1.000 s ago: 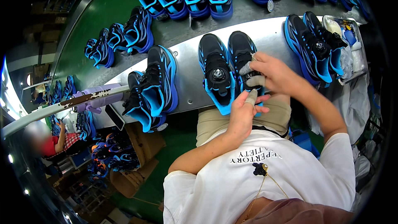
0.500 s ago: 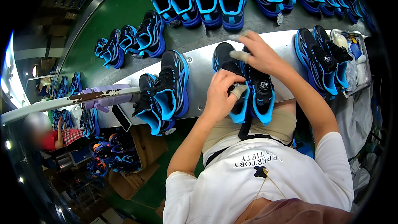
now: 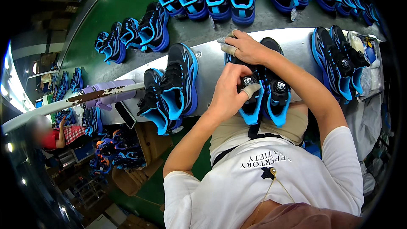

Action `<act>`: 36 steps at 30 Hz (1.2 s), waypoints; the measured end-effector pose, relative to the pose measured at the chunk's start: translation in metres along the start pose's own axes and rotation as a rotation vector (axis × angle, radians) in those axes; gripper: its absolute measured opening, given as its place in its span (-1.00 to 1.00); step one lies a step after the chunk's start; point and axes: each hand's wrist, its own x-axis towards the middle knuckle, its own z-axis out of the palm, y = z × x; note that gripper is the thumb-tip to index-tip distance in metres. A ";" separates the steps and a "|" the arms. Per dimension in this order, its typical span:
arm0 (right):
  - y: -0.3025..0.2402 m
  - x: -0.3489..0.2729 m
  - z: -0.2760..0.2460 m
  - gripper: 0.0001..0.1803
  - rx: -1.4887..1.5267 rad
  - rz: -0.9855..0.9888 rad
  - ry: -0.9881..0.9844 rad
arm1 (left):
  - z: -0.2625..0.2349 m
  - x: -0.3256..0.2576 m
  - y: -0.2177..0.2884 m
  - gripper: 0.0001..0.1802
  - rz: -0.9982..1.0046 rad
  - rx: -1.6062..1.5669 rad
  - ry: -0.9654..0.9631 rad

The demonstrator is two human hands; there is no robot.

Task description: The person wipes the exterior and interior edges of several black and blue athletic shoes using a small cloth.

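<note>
A pair of black and blue sneakers with dial closures stands at the bench edge before me, heels toward me. My left hand (image 3: 232, 88) is closed on the left sneaker (image 3: 253, 109) at its dial, with a pale finger cot on the thumb. Over that sneaker's toe, my right hand (image 3: 242, 47) bends its fingers round the front; cots cover some fingertips. My hand hides much of the toe. The right sneaker (image 3: 279, 101) stands alongside, partly under my right forearm, its dial showing.
Another sneaker pair (image 3: 180, 85) stands left, and one more (image 3: 335, 65) right beside a metal tray (image 3: 373, 89) of small items. Several sneakers (image 3: 216, 0) line the far surface. A purple bottle (image 3: 112, 93), a phone (image 3: 125, 114) and a worn rail (image 3: 51, 108) are left. A person (image 3: 57, 138) sits beyond.
My right hand has moved left, from above the toes onto the left sneaker's toe. My left hand stays at the dial. The whole view has shifted slightly.
</note>
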 end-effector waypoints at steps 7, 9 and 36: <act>-0.001 -0.001 -0.001 -0.54 0.000 0.014 0.028 | 0.004 -0.001 0.002 -0.45 -0.013 0.076 0.053; -0.005 0.003 -0.002 -0.55 0.013 0.006 0.023 | -0.003 0.002 -0.009 -0.46 -0.028 -0.075 -0.046; 0.000 0.004 0.002 -0.56 0.024 0.004 0.018 | -0.009 0.005 -0.020 -0.50 0.017 -0.179 -0.158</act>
